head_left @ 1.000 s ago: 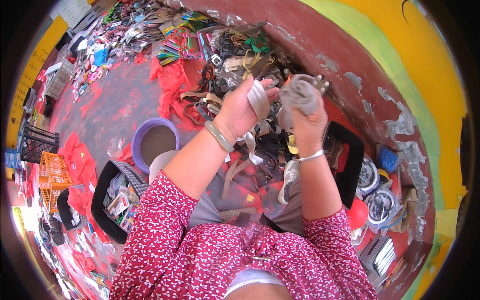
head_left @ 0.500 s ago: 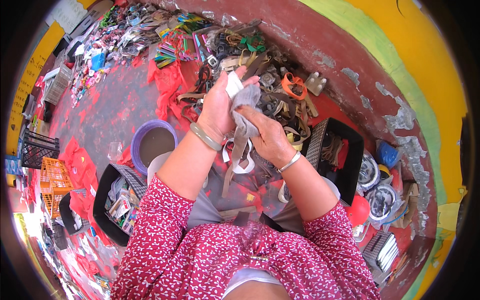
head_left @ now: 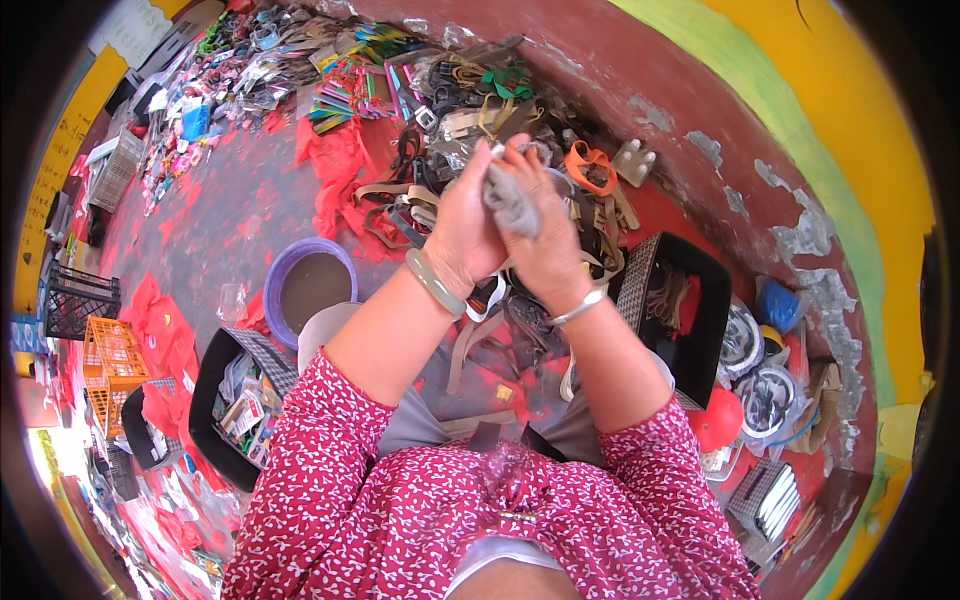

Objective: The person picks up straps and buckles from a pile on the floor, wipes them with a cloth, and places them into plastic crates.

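My two hands meet above a pile of belts and straps (head_left: 460, 355), palms turned toward each other. A crumpled grey cloth (head_left: 512, 204) is bunched in my right hand (head_left: 552, 240), whose fingers press it against my left hand (head_left: 468, 222). Between the fingertips of my left hand a small bit of a white strip (head_left: 497, 151) peeks out; the rest of it is covered by the fingers and cloth. Below the hands, a white strap loop (head_left: 492, 298) hangs or lies among brown straps; whether it joins the white strip is hidden.
A purple basin (head_left: 271, 290) of murky water stands to the left. Black bins flank me, one of small packets (head_left: 215, 450), one of straps (head_left: 708, 345). An orange strap coil (head_left: 590, 168) lies by the peeling wall (head_left: 700, 150). Colourful goods (head_left: 195, 122) heap far left.
My hands have come together and tilted, with the right hand sliding up over the left. The white strip, broadly visible on the left palm before, is now mostly covered. The cloth is more bunched.
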A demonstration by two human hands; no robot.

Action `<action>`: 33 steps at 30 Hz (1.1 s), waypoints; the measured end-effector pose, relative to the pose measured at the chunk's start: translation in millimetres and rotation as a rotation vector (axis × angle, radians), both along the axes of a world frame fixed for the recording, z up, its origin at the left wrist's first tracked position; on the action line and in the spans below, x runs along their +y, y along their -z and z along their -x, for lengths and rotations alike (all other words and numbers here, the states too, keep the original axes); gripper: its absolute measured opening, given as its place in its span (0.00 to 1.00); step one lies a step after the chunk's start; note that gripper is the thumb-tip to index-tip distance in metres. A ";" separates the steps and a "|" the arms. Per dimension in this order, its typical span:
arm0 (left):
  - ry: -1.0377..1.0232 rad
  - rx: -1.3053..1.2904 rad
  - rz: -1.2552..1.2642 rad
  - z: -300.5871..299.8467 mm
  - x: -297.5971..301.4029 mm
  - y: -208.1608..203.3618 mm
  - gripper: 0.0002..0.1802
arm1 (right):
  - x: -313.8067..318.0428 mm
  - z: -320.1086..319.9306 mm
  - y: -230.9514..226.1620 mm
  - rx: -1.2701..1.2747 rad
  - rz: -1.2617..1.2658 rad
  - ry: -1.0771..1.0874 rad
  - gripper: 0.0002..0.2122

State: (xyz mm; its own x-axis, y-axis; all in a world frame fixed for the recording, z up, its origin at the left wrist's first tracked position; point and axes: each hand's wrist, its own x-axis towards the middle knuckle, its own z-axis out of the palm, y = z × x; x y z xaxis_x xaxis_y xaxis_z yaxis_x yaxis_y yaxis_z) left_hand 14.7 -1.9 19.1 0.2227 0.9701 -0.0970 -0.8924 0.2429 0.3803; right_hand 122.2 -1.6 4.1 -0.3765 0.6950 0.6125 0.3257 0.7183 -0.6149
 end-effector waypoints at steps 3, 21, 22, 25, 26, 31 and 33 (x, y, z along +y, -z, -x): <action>-0.178 0.115 0.027 19.7 3.7 1.9 0.30 | -7.8 11.2 8.9 0.073 0.083 -0.131 0.24; -0.065 0.554 -0.305 19.4 7.5 1.3 0.24 | 20.0 -39.9 -5.9 1.239 1.199 -0.295 0.20; -0.161 0.839 -0.483 16.7 9.8 8.0 0.24 | 18.0 -40.0 -5.6 1.137 1.143 -0.193 0.19; -0.212 0.924 -0.404 18.7 11.0 7.8 0.26 | 19.0 -45.2 -18.1 1.146 1.286 0.090 0.15; -0.181 0.771 -0.304 20.3 11.9 5.2 0.26 | 24.4 -51.5 -14.6 1.126 1.227 0.207 0.15; -0.067 0.414 -0.213 18.6 16.0 5.6 0.26 | 26.7 -61.0 -7.4 1.044 1.041 -0.046 0.17; -0.063 0.633 -0.351 11.5 9.7 7.1 0.27 | 10.1 -39.0 -16.7 1.056 1.145 -0.387 0.19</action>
